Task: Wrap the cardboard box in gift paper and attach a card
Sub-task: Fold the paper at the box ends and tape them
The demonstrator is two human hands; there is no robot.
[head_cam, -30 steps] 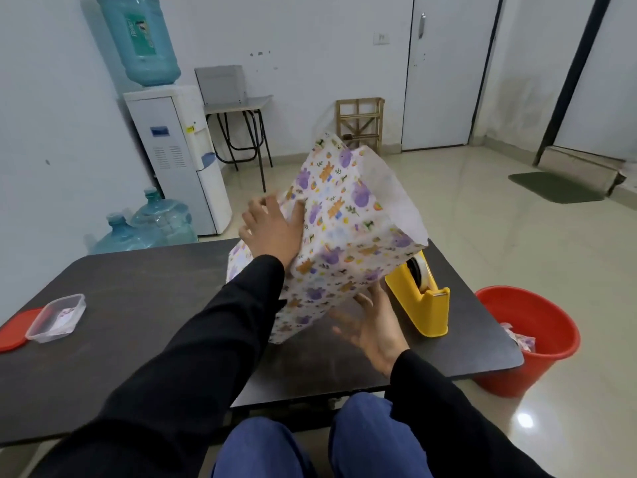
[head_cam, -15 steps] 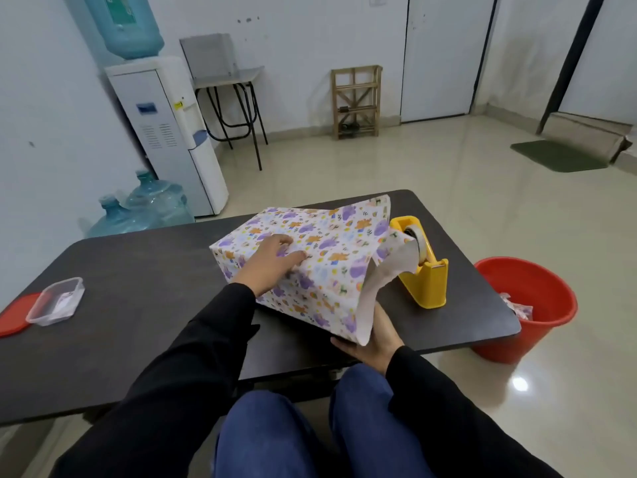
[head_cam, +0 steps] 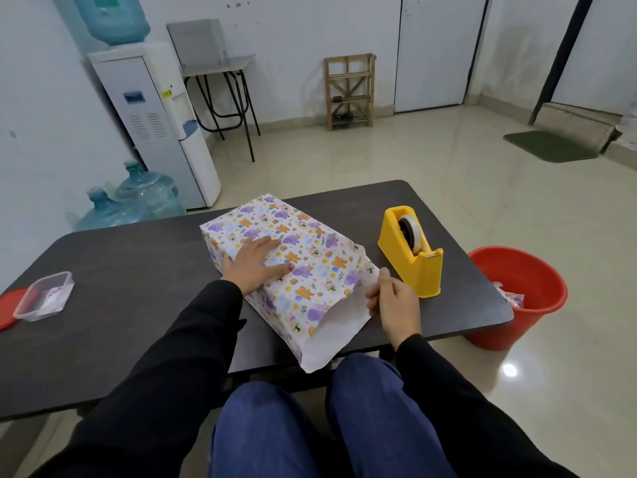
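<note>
Head view: cardboard box hidden under gift paper (head_cam: 310, 270), left hand (head_cam: 253, 267) flat atop, right hand (head_cam: 396, 305) pinching its loose edge.

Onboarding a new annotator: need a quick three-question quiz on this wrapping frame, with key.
1. True or false: the left hand lies flat on top of the wrapped box.
2. The yellow tape dispenser stands: A) left of the box, B) right of the box, C) on top of it.
3. What does the right hand pinch?
Key: 1 true; 2 B; 3 the loose gift paper at the box's near end.
</note>
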